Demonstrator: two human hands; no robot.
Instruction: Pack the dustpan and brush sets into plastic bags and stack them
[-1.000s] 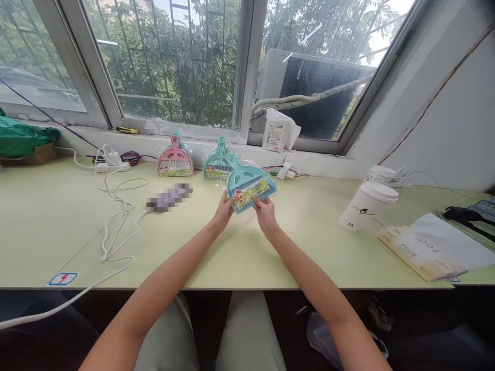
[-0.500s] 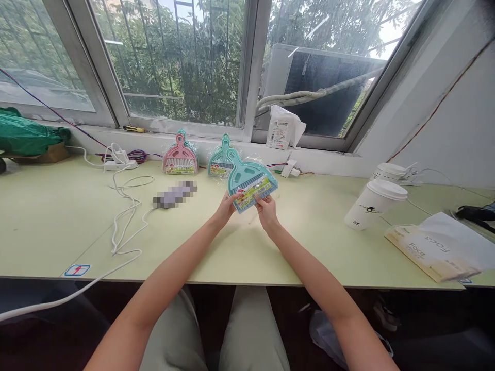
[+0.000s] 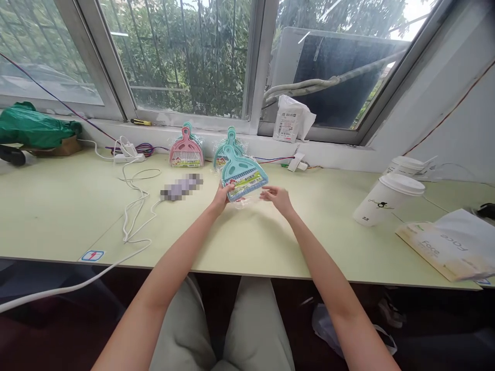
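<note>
My left hand [image 3: 221,198] is closed on the lower left corner of a teal dustpan-and-brush set [image 3: 243,172], its thumb over the printed label. The set is in a clear wrapper and tilts above the table, handle up. Loose clear film hangs below its lower edge. Just off the lower right corner, my right hand [image 3: 276,199] has its fingers stretched toward the film, somewhat apart; any contact with the film is too fine to make out. Behind the held set, more teal dustpan sets [image 3: 231,135] lean against the sill. To their left stands a pink dustpan set [image 3: 187,149] with teal ones behind it.
White cables [image 3: 133,206] trail across the left of the table [image 3: 309,242] from a power strip [image 3: 129,156]. A blurred-out item [image 3: 181,187] lies nearby. At right are white paper cups [image 3: 386,201] and a tissue pack [image 3: 444,247]. A screwdriver [image 3: 141,122] rests on the sill.
My right hand has come off the dustpan set and moved slightly right. My left hand keeps its hold. The view has shifted a little, so the scene sits higher and further right.
</note>
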